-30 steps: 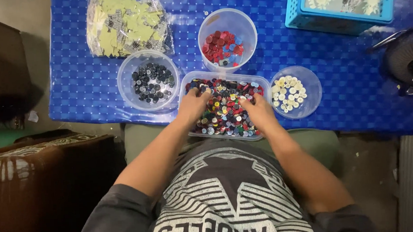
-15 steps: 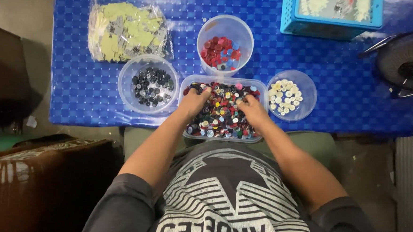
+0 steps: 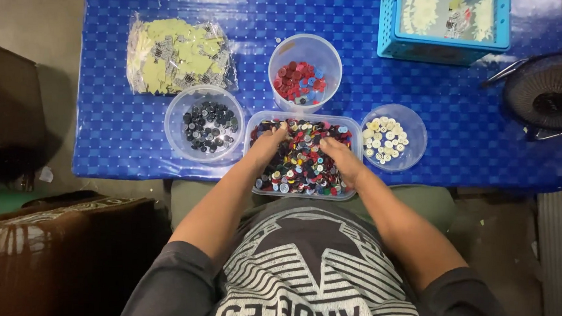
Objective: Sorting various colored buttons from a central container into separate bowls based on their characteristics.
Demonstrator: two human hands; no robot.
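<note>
Both of your hands, left hand [image 3: 269,146] and right hand [image 3: 340,159], are digging into the tray of mixed buttons [image 3: 303,155] at the counter [image 3: 113,135] edge, fingers buried so I cannot tell their spread, and you are risking tipping it off.

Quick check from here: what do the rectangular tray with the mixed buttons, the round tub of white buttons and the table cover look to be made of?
Rectangular tray: clear, glossy thin plastic; the buttons show through its wall. Round tub of white buttons: likewise clear plastic, see-through rim. Table cover: probably blue vinyl or oilcloth, given its sheen and small woven-look pattern.
</note>
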